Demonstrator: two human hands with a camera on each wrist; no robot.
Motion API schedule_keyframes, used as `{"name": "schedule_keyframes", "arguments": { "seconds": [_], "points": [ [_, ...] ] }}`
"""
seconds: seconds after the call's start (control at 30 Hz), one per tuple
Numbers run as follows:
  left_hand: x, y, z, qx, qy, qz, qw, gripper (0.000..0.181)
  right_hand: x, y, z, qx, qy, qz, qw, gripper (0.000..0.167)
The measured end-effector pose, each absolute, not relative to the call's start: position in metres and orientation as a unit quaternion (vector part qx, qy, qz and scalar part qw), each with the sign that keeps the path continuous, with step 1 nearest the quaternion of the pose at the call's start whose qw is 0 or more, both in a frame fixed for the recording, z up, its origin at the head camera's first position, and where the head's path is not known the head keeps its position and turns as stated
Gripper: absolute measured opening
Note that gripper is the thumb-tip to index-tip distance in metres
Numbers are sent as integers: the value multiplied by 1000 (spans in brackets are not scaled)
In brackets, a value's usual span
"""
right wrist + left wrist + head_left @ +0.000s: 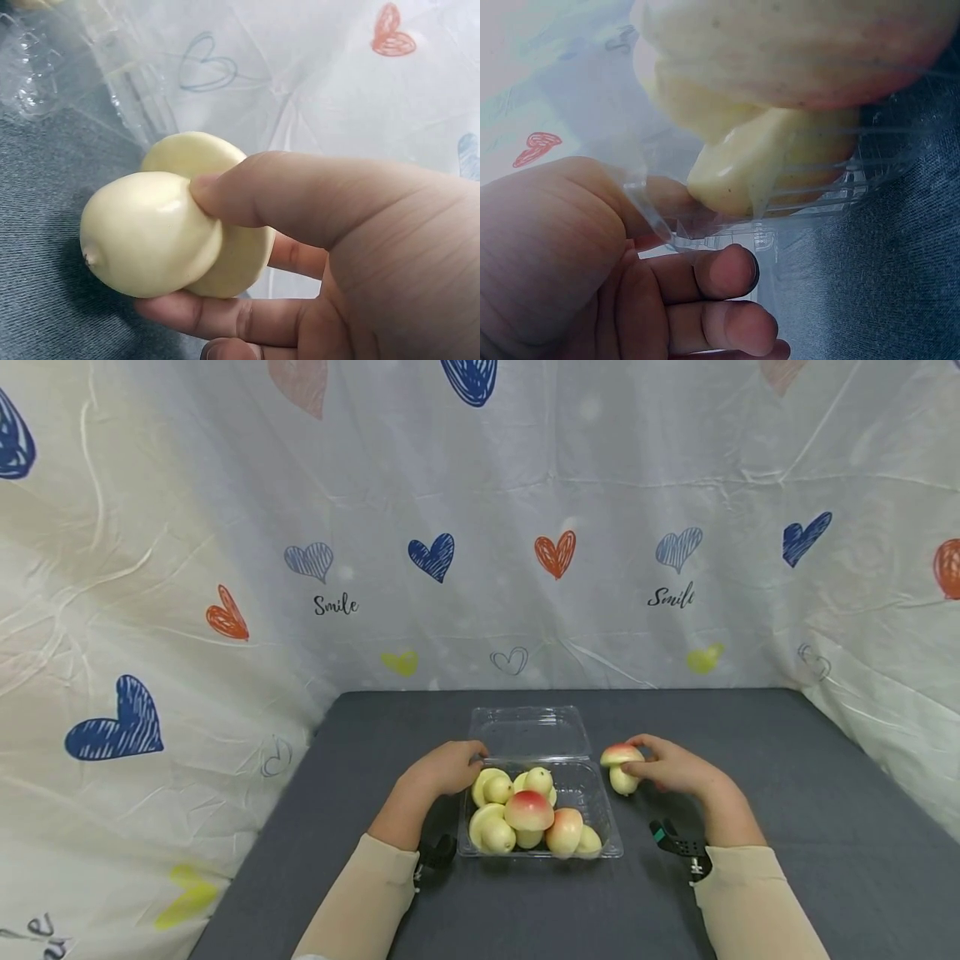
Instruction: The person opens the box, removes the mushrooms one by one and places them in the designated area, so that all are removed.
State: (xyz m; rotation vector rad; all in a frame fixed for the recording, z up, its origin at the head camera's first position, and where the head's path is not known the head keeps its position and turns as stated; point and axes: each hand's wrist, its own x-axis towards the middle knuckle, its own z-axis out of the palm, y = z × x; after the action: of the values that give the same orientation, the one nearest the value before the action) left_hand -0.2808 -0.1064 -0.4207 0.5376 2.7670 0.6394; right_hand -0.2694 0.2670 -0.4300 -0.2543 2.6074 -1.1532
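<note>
Room is being left in the far right corner of the box (pixel 581 787); its left and near parts are being filled by toy mushrooms (pixel 529 810). Its far left corner is being blocked by the left hand (pixel 446 768), its back by the open lid (pixel 531 733).

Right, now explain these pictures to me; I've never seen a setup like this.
There is no machine: these are a person's bare left hand and right hand. The wide picture comes from a camera worn on the head, the two close ones from wrist cameras. On the dark surface sits a clear plastic box, its lid open, with several mushroom-shaped pieces inside. The left hand's grip is on the clear plastic box's side; the right hand pinches another mushroom-shaped piece beside it.
</note>
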Motion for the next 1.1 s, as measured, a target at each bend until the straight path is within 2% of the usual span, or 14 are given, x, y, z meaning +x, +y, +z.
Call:
{"name": "schedule_keyframes", "arguments": {
  "seconds": [0.83, 1.1],
  "points": [
    [-280, -108, -425, 185, 949, 223, 126, 36, -270, 266, -434, -69, 897, -403, 166, 68],
    [-285, -107, -426, 193, 949, 217, 119, 35, -263, 276, -418, -61, 893, -407, 180, 80]
  ]
}}
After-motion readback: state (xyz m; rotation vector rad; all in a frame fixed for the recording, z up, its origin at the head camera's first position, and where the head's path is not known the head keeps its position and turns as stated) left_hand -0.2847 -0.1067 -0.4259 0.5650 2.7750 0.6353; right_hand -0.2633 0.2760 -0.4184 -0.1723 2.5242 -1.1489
